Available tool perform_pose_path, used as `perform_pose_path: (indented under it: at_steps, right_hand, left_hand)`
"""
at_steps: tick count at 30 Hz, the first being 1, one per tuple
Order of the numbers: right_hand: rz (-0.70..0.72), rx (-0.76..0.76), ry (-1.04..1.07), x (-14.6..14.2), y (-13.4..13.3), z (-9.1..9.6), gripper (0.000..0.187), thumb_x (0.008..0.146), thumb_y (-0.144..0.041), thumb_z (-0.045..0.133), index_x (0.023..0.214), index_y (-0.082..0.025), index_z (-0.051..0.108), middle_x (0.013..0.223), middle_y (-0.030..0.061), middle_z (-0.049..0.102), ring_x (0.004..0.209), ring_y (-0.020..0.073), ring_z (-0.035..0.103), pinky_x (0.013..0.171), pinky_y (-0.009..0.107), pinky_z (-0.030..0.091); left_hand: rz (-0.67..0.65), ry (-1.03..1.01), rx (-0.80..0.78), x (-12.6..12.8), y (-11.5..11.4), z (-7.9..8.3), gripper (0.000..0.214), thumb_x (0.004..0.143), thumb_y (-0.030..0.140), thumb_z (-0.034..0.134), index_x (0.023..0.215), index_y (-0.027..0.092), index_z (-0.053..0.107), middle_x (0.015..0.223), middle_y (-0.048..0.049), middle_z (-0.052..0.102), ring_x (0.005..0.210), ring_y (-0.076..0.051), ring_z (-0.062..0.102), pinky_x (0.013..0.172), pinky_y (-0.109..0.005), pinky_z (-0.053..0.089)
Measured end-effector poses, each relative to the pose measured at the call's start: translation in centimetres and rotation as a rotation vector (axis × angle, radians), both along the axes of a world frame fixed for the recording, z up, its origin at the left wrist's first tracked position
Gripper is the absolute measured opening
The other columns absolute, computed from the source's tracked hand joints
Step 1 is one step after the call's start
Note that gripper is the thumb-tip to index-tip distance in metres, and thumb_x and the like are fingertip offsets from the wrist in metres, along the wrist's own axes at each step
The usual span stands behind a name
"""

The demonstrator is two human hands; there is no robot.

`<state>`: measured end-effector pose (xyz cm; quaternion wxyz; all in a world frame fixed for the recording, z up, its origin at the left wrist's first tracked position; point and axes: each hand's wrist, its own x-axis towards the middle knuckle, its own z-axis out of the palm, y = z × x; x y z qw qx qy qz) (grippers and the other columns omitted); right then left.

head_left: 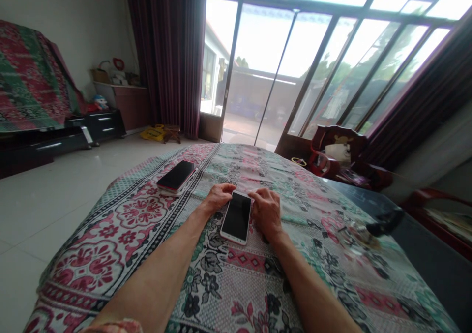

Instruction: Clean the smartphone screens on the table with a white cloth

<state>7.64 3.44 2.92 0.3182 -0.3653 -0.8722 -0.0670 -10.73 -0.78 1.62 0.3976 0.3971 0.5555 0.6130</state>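
Note:
A white-framed smartphone (237, 217) with a dark screen lies face up on the patterned tablecloth (206, 274), in front of me. My left hand (220, 197) pinches its far left corner between thumb and fingers. On the other side, my right hand (267, 211) has its fingers curled in at the far right corner and edge. Off to the left lies a black phone (177, 174) with a reddish edge, on top of a white, flat item (172, 193) that is mostly covered.
Toward the right edge of the cloth are a blurred clear object (357, 237) and a dark object (385, 223). Dark wooden chairs (342, 153) stand beyond. Glass doors (261, 72) and a purple curtain (167, 52) are ahead; a black low cabinet (106, 121) is at left.

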Motion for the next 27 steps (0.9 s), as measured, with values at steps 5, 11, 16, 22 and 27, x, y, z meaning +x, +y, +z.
perform_pose_path:
  at_steps: [5,11,16,22,27]
  right_hand:
    - [0.128,0.011,-0.006,-1.7,-0.9,0.1,0.027,0.090,-0.018,0.055,0.108,-0.030,0.070,0.098,0.0043,0.062,0.094,0.0203,0.050,0.091,0.035,0.032]
    - [0.200,-0.033,-0.143,-2.7,-0.9,0.3,0.030,0.091,-0.020,0.052,0.110,-0.037,0.069,0.098,0.0027,0.063,0.092,0.0196,0.050,0.088,0.035,0.032]
    - [0.007,-0.077,-0.129,-1.4,0.6,-0.1,0.026,0.089,-0.018,0.053,0.099,-0.031,0.072,0.093,0.0048,0.064,0.088,0.0197,0.050,0.083,0.034,0.031]
    - [-0.079,-0.067,0.042,0.3,1.2,-0.2,0.029,0.086,-0.014,0.050,0.104,-0.024,0.071,0.095,0.0057,0.062,0.090,0.0199,0.050,0.087,0.035,0.032]
    - [0.151,-0.069,0.039,0.3,-1.0,-0.4,0.030,0.086,-0.012,0.048,0.101,-0.024,0.071,0.096,0.0046,0.062,0.094,0.0198,0.052,0.092,0.035,0.034]
  left_hand:
    - [-0.019,-0.008,0.021,-0.1,0.0,-0.2,0.036,0.054,0.001,0.062,0.087,0.012,0.073,0.082,-0.0028,0.073,0.078,-0.015,0.066,0.077,-0.025,0.052]
    - [-0.073,0.041,0.075,-0.3,0.2,-0.5,0.036,0.055,0.002,0.062,0.088,0.012,0.073,0.084,-0.0035,0.073,0.080,-0.015,0.066,0.078,-0.025,0.051]
    - [-0.096,0.012,0.051,-0.2,0.4,-0.6,0.041,0.053,-0.002,0.061,0.090,0.011,0.073,0.084,-0.0041,0.073,0.077,-0.015,0.065,0.075,-0.025,0.050]
    - [-0.080,-0.037,0.036,-0.1,0.2,-0.1,0.042,0.053,-0.005,0.058,0.088,0.010,0.072,0.081,-0.0034,0.072,0.074,-0.012,0.063,0.071,-0.021,0.048]
    - [-0.050,-0.010,0.027,0.0,0.2,-0.1,0.043,0.053,-0.004,0.058,0.091,0.010,0.072,0.079,-0.0025,0.071,0.071,-0.011,0.062,0.067,-0.020,0.047]
